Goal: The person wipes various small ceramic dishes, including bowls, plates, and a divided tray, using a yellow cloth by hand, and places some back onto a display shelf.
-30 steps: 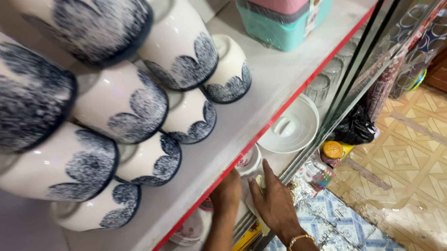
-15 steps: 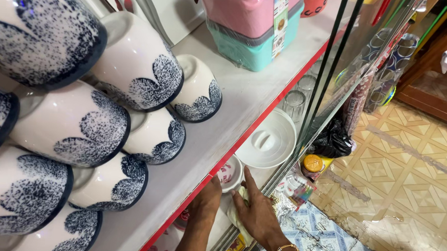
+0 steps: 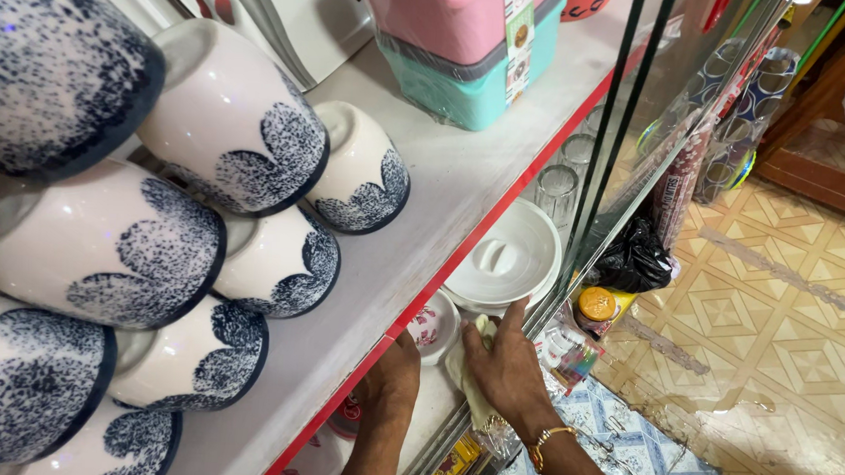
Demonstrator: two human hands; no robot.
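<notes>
Right hand (image 3: 504,367) pressed flat onto a pale cloth (image 3: 469,384) on the lower shelf (image 3: 435,411), slid closer to the white lidded dish (image 3: 506,259) than a moment ago — wiping well underway. Left hand (image 3: 391,382) under the red shelf edge (image 3: 498,207) beside the small floral bowl (image 3: 429,324) — grip hidden, can't tell.
</notes>
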